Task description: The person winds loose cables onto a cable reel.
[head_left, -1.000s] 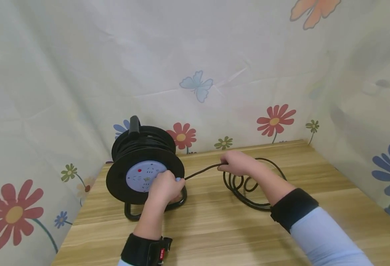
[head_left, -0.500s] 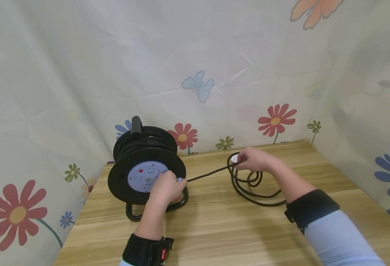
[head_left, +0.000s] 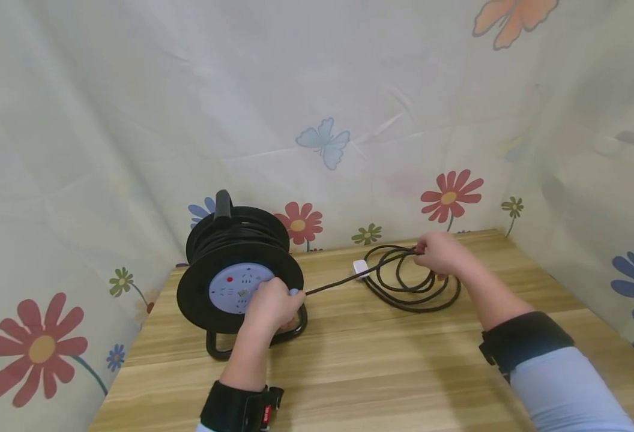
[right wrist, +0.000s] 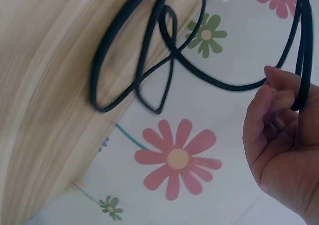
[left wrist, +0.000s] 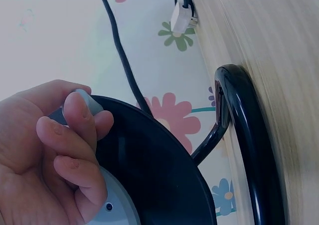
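A black cable reel (head_left: 195, 294) stands at the left of the table, with a pale blue socket panel (head_left: 225, 288) on its front. My left hand (head_left: 272, 306) grips the small blue crank knob (left wrist: 90, 102) at the panel's right side, fingers curled round it. From the reel a black cable (head_left: 330, 285) runs right to my right hand (head_left: 442, 254), which pinches it between thumb and fingers. Loose loops of that cable hang below and left of the hand. At the loops' left side is a white plug (head_left: 360, 269); the left wrist view shows its pins.
The reel rests on a black tube stand (left wrist: 249, 135) and has a black carry handle (head_left: 222, 208) on top. Behind the wooden table (head_left: 349, 372) hangs a flower-printed curtain (head_left: 252, 120), which closes in both sides too.
My right hand has moved right and slightly back along the cable. The white plug has come into view left of the loops. The left hand stays at the knob.
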`<state>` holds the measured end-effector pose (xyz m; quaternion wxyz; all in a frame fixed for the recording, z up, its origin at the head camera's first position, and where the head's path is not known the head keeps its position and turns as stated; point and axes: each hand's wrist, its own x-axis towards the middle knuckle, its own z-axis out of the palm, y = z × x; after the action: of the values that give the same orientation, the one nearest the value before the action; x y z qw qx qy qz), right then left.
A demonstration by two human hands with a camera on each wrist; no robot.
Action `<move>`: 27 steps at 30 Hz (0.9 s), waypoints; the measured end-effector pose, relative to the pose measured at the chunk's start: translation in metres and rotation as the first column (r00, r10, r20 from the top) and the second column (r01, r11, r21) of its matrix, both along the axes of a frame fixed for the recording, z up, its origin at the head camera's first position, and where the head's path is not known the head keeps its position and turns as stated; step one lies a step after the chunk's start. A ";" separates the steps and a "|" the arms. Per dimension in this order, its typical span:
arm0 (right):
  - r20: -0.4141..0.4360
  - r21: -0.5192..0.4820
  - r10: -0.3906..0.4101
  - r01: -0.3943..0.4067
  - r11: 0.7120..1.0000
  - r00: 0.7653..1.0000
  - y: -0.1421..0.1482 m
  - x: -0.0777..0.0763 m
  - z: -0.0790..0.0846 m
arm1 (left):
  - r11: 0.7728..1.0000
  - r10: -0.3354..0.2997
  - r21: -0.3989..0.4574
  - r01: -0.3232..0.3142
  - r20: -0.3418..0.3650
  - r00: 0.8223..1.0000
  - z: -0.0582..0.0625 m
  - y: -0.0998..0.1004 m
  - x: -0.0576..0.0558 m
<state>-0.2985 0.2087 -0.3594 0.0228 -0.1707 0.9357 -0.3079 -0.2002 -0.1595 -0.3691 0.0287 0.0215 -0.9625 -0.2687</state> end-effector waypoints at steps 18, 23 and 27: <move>0.196 -0.367 -0.077 0.146 0.919 0.978 0.050 -0.017 -0.005 | 1.000 0.014 -0.018 -0.014 -0.003 1.000 -0.001 0.001 0.003; 0.111 -0.295 -0.113 0.141 0.945 0.987 0.052 -0.019 0.003 | 1.000 0.015 -0.025 -0.015 -0.006 1.000 -0.001 0.001 0.002; 0.158 -0.257 -0.125 0.163 0.953 0.980 0.058 -0.018 0.006 | 0.999 0.011 -0.045 -0.011 0.004 1.000 -0.003 0.001 0.002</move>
<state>-0.3165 0.2664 -0.3536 0.0423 -0.0815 0.8913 -0.4440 -0.1980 -0.1585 -0.3723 0.0287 0.0267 -0.9683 -0.2467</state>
